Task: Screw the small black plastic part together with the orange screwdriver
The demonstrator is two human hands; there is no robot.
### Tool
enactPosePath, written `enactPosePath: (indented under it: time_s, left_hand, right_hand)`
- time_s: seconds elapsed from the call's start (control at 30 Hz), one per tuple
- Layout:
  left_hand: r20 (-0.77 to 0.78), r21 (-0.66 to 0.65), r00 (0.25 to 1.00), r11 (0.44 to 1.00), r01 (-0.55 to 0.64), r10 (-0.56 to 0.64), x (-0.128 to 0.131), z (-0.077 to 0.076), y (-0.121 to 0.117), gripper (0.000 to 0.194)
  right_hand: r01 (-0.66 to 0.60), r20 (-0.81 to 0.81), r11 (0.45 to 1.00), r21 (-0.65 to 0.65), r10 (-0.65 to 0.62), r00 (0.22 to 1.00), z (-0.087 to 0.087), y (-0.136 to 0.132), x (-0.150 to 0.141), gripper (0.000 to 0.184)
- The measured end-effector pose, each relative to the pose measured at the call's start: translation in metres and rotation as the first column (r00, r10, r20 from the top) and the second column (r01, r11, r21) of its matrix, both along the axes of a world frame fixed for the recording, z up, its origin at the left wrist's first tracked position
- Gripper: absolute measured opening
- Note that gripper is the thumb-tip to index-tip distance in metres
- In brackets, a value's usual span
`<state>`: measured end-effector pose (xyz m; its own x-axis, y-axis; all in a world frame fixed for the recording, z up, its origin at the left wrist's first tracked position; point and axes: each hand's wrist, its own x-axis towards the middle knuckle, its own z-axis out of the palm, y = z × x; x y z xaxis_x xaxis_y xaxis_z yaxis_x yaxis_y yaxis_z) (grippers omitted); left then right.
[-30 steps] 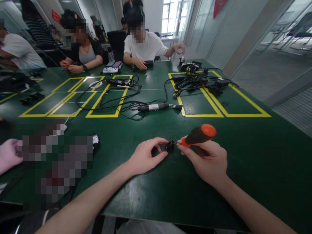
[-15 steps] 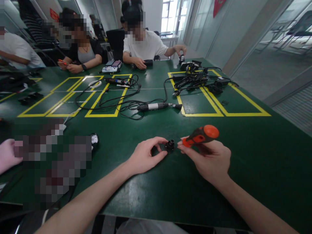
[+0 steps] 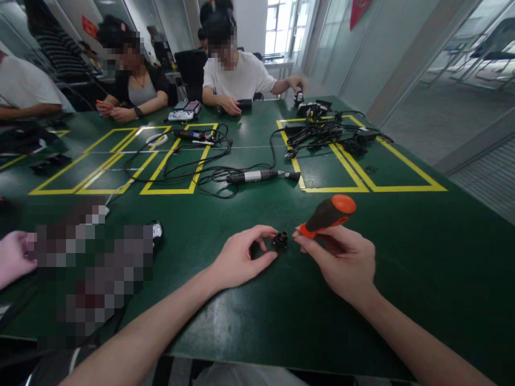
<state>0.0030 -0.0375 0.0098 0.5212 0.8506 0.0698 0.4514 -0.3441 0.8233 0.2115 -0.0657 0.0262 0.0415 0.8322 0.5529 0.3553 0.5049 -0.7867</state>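
A small black round part (image 3: 280,240) with a short neck sits on the green table (image 3: 402,257). My left hand (image 3: 241,260) rests on the table and pinches the part's left side between thumb and forefinger. My right hand (image 3: 341,260) is closed round a screwdriver (image 3: 328,214) with an orange and black handle. The handle slants up to the right and its tip end points at the part. The tip itself is hidden between my fingers and the part.
A black power tool (image 3: 257,176) lies among tangled cables (image 3: 193,166) inside yellow taped boxes. More cables and adapters (image 3: 325,134) are piled at the back right. Two seated people (image 3: 237,75) work at the far edge. Another person's hand (image 3: 12,257) shows at the left.
The screwdriver handle has turned in my right hand and now stands a little higher. My left hand and the black part have stayed in place.
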Motion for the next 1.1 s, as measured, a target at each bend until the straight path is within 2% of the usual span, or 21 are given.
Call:
enactPosePath:
  time_s: [0.1, 0.23, 0.37, 0.53, 0.67, 0.83, 0.97, 1.1]
  left_hand:
    - [0.028, 0.0, 1.0, 1.0, 0.008, -0.008, 0.0, -0.002, 0.0, 0.044]
    - [0.032, 0.028, 0.999, 0.999, 0.022, -0.023, 0.0, -0.002, 0.0, 0.037]
    - [0.025, 0.043, 1.0, 0.999, 0.016, -0.017, 0.0, -0.002, 0.0, 0.037]
    - [0.028, 0.058, 1.0, 0.998, 0.002, -0.003, 0.001, -0.002, 0.001, 0.035]
    - [0.031, 0.045, 1.0, 0.999, -0.005, 0.004, 0.002, -0.003, 0.001, 0.039]
    - [0.027, 0.047, 1.0, 0.999, 0.014, -0.015, 0.002, -0.003, 0.002, 0.049]
    - [0.012, 0.088, 1.0, 0.996, 0.021, -0.022, 0.001, -0.004, 0.003, 0.037]
    - [0.005, 0.088, 1.0, 0.996, 0.01, -0.01, 0.002, -0.004, 0.005, 0.035]
  right_hand:
    - [-0.071, -0.071, 0.997, -0.04, 0.068, 0.995, 0.002, 0.001, -0.001, 0.006]
    - [-0.121, -0.166, 0.991, -0.065, 0.109, 0.98, 0.005, 0.003, -0.001, 0.007]
    - [-0.102, -0.097, 0.993, -0.059, 0.096, 0.991, 0.007, 0.004, 0.003, 0.013]
    - [-0.088, -0.078, 0.996, -0.033, 0.085, 0.993, 0.005, 0.005, 0.003, 0.01]
    - [-0.147, -0.1, 0.988, -0.043, 0.142, 0.985, 0.003, 0.006, 0.001, 0.01]
    - [-0.209, -0.111, 0.977, -0.04, 0.204, 0.973, -0.001, 0.007, 0.0, 0.021]
    - [-0.144, -0.056, 0.989, 0.016, 0.145, 0.988, -0.005, 0.008, 0.0, 0.015]
    - [-0.061, 0.02, 0.997, 0.043, 0.06, 0.998, -0.005, 0.01, 0.001, 0.013]
